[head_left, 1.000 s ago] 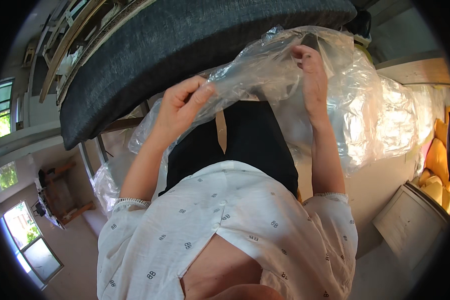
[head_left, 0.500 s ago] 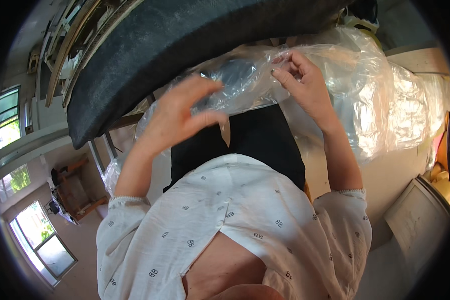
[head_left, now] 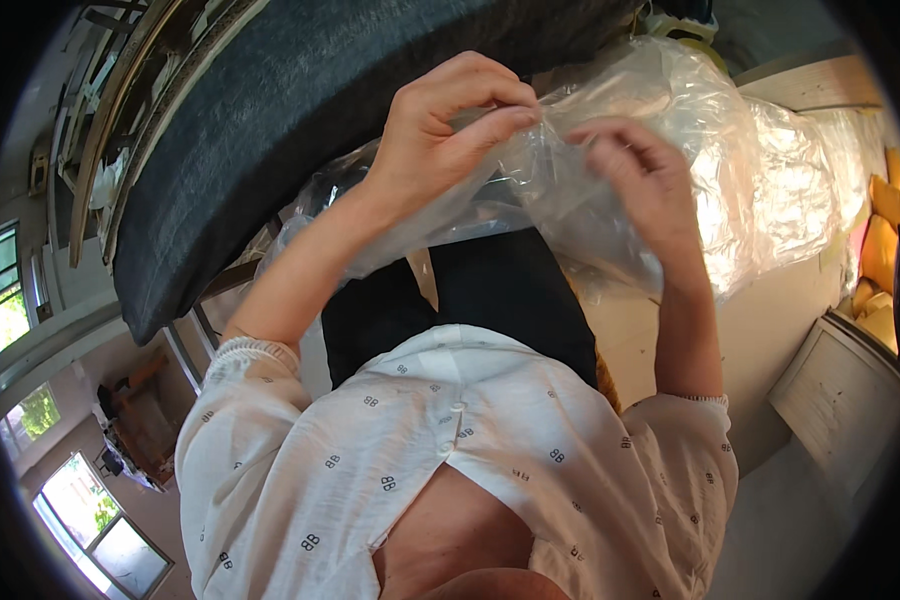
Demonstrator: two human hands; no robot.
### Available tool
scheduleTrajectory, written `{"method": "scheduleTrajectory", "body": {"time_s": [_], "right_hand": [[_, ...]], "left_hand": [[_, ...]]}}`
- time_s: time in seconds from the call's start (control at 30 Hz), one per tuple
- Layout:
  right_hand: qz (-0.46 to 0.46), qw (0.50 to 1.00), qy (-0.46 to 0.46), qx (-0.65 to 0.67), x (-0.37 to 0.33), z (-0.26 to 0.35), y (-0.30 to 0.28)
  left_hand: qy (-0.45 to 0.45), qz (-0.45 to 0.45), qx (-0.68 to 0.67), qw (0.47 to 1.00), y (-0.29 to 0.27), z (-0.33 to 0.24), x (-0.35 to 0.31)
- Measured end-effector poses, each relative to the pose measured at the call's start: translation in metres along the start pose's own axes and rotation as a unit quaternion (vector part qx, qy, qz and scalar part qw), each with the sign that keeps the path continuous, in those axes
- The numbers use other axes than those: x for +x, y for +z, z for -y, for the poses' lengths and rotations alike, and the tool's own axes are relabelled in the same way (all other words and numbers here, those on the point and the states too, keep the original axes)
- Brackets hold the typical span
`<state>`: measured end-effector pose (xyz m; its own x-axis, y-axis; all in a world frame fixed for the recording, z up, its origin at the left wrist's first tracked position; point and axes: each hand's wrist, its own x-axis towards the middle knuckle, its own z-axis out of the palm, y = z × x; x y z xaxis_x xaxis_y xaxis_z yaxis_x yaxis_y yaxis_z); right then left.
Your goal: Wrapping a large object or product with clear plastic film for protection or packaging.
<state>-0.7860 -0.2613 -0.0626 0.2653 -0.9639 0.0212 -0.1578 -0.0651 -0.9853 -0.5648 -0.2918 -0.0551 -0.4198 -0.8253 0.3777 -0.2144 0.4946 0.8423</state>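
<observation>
Clear plastic sheeting (head_left: 560, 195) lies crumpled in front of me and spreads away to the right in shiny folds. My left hand (head_left: 440, 135) is raised over it, thumb and fingertips pinched together on a gathered bit of the film. Close beside those fingertips, to the right, is my right hand (head_left: 650, 185). It is slightly smeared by motion, with half-curled fingers and the thumb a little apart, and no film shows clearly between them. Beyond the sheeting stretches a long, dark grey padded piece (head_left: 300, 120), curved by the lens.
Wooden strips and frames (head_left: 120, 130) are stacked at the far left. A wooden stand (head_left: 140, 420) is lower down on that side, near windows (head_left: 100, 520). On the right are a pale panel (head_left: 830, 390) and yellowish cushion-like pieces (head_left: 880, 260).
My left hand has moved up and right, from hovering spread to pinching the film. My right hand has shifted slightly right and down, away from where its fingertips met the film.
</observation>
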Motion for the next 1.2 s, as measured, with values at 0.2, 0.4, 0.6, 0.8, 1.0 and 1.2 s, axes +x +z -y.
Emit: {"method": "scheduleTrajectory", "body": {"time_s": [0.2,0.4,0.6,0.8,1.0,1.2], "right_hand": [[-0.047,0.832,-0.412,-0.369,0.069,0.010,-0.008],[0.184,0.929,-0.207,-0.245,0.040,0.047,0.031],[0.421,0.632,-0.036,-0.650,-0.003,-0.058,-0.077],[0.088,0.495,0.067,-0.862,0.069,-0.027,-0.288],[-0.431,0.561,-0.258,-0.658,0.235,0.076,-0.247],[-0.089,0.877,-0.171,-0.440,0.222,0.063,-0.088]], "left_hand": [[-0.034,-0.112,-0.245,0.963,0.005,0.000,-0.019],[-0.079,-0.374,-0.274,0.882,-0.059,-0.010,-0.057],[-0.037,-0.488,0.065,0.869,-0.221,-0.013,-0.164],[-0.172,-0.529,0.466,0.688,-0.407,0.011,-0.367],[-0.360,-0.485,0.529,0.596,-0.483,0.054,-0.486],[-0.432,-0.386,0.522,0.625,-0.457,0.065,-0.478]]}}
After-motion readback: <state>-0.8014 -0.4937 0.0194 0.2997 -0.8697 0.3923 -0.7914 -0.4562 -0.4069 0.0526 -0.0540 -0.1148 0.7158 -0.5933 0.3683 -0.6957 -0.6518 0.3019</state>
